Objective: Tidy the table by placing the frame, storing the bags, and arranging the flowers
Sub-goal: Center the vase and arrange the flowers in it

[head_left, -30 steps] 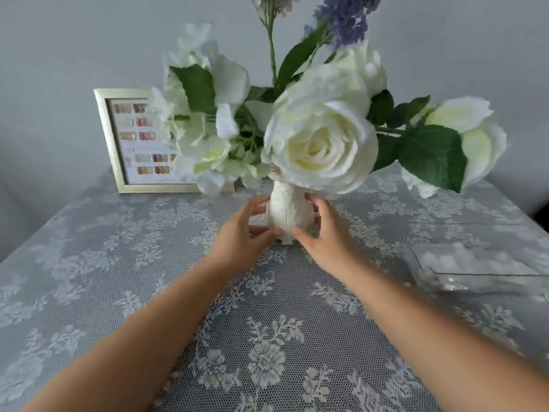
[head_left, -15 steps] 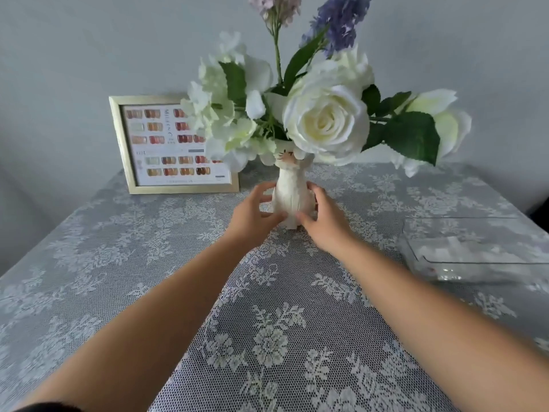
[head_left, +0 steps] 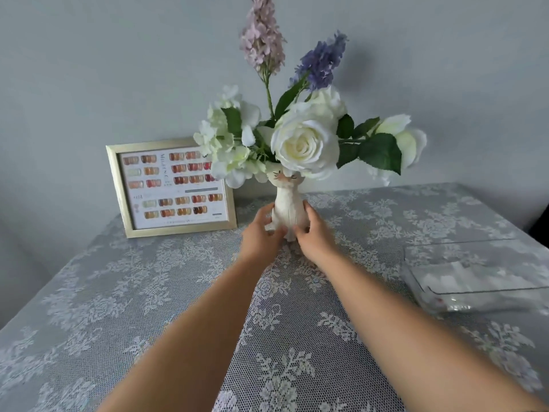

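A white cat-shaped vase [head_left: 288, 208] stands on the lace tablecloth near the table's back edge. It holds white roses [head_left: 306, 144], white blossoms and two tall purple sprigs [head_left: 322, 62]. My left hand [head_left: 261, 233] and my right hand [head_left: 313, 234] clasp the vase's base from either side. A gold picture frame [head_left: 170, 187] with a colour chart leans against the wall just left of the vase. At the right, a clear plastic box [head_left: 475, 281] holds several clear bags.
A grey-white lace cloth [head_left: 142, 292] covers the whole table. A plain grey wall [head_left: 89, 69] rises directly behind the frame and flowers. The table's left edge drops away at the lower left.
Both hands have slid the vase with its flowers away from me, toward the wall beside the frame. The frame and the box have stayed put.
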